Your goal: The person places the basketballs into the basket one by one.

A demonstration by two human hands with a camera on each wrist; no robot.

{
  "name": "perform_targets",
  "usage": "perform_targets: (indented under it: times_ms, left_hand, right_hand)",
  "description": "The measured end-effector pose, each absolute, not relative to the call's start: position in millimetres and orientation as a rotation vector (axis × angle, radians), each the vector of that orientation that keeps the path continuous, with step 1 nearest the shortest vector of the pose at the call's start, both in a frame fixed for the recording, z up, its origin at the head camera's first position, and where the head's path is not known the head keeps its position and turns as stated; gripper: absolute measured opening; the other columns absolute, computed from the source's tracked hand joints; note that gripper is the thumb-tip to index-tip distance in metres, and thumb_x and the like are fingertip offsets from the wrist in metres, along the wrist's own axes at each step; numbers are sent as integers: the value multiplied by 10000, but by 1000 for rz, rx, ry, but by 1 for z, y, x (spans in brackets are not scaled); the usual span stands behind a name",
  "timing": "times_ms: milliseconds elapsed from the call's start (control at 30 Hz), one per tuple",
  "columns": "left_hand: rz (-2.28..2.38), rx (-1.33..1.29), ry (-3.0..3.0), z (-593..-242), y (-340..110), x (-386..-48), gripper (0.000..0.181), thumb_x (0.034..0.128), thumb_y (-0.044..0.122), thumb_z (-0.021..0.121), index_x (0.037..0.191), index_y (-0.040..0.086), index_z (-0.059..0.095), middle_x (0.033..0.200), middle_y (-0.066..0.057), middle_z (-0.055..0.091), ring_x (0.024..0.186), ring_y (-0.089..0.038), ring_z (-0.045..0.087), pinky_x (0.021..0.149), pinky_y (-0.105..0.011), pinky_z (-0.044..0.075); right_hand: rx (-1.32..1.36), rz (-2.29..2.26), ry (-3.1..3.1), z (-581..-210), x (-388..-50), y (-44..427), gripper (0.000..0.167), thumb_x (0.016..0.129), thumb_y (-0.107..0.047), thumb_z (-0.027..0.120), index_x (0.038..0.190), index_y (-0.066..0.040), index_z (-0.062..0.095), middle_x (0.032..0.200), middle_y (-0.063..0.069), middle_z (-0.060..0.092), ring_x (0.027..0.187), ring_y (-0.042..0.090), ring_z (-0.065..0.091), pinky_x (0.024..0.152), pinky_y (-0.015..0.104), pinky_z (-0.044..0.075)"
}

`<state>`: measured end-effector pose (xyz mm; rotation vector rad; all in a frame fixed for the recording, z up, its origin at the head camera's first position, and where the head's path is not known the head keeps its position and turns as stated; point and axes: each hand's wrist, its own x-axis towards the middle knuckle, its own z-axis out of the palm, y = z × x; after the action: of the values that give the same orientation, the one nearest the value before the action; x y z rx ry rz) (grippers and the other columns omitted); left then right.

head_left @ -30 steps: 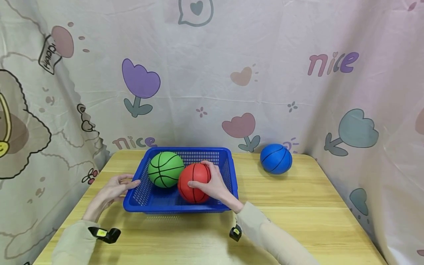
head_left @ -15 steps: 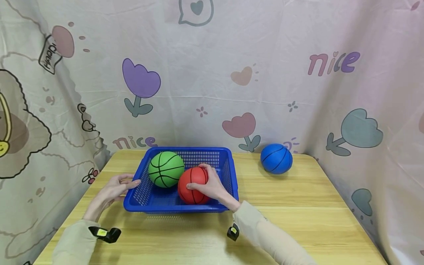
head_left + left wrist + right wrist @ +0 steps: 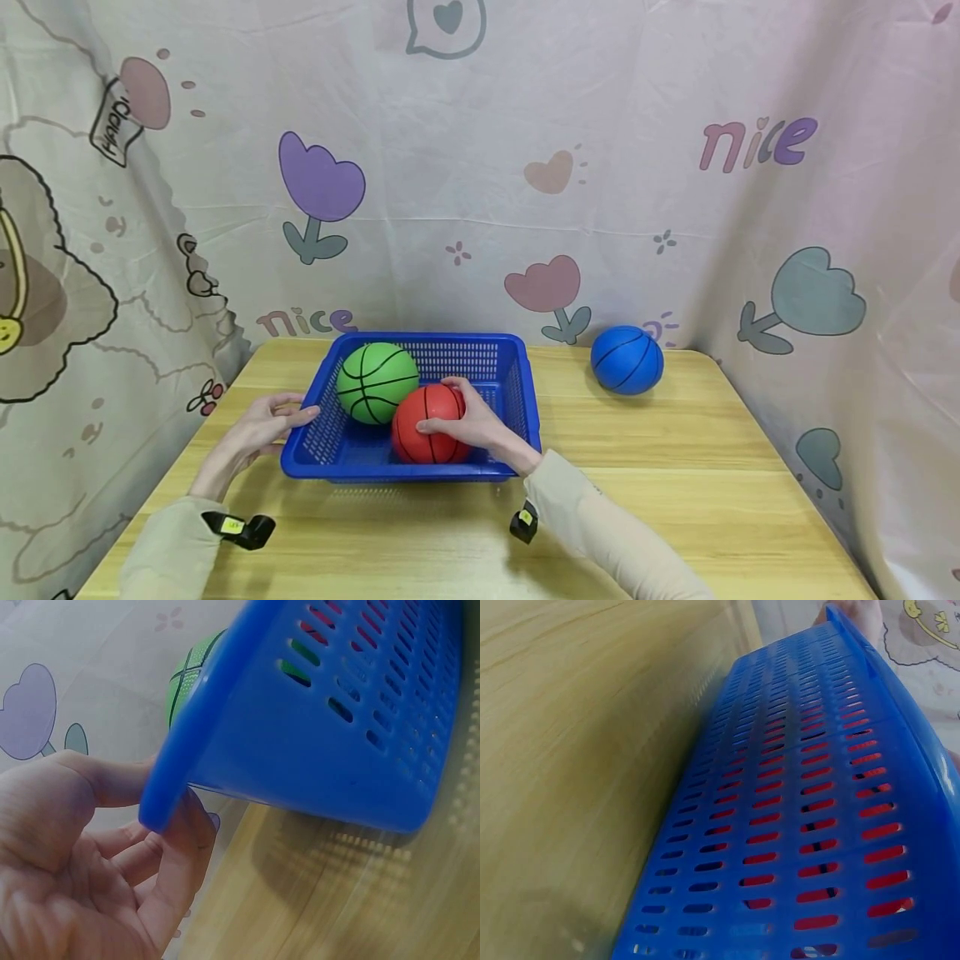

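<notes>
Stability for the blue basket probably comes from the left hand, which pinches its left rim, thumb above and fingers below; I judge that this prevents sliding on the bench. The right hand grips the red ball inside the basket, thumb on the near side and fingers on the far side, a wide hold which seems suitable for a round thing that could roll. This ball is close to the front wall, and its red colour shows through the slots in the right wrist view; whether it rests fully on the bottom, I cannot tell. The green ball sits toward the back left corner, where the walls likely limit its rolling. The blue ball lies well apart, on the bench to the right, held by nothing.
</notes>
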<state>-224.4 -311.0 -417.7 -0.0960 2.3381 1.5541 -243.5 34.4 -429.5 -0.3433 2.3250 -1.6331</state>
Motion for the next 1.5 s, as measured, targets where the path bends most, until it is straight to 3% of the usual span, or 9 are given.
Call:
perform_targets:
  times_ms: [233, 667, 1500]
  left_hand:
    - [1545, -102, 2343, -417, -310, -225, 810, 1029, 363, 574, 1541, -116, 169, 1517, -389, 355, 950, -158, 719, 835, -412, 628]
    - [1547, -113, 2351, -418, -311, -225, 794, 1021, 366, 590, 1533, -102, 205, 1460, -369, 444, 953, -159, 718, 828, -413, 630]
    - [1499, -98, 2384, -417, -312, -224, 789, 1026, 391, 573, 1540, -86, 210, 1541, -403, 300, 1004, -174, 688, 854, -412, 622]
  right_hand:
    - [-338, -1644, 2278, -427, -244, 35, 776, 804, -300, 827, 1457, -185, 425, 1379, 144, 556, 1201, 294, 577, 944, 480, 574]
    - [-295, -1659, 2269, -429, -245, 30, 745, 810, -304, 819, 1440, -181, 441, 1368, 153, 554, 1190, 305, 572, 937, 493, 578]
    - [-339, -1651, 2222, -429, -243, 28, 762, 831, -280, 805, 1471, -187, 401, 1396, 170, 503, 1198, 327, 560, 949, 523, 566]
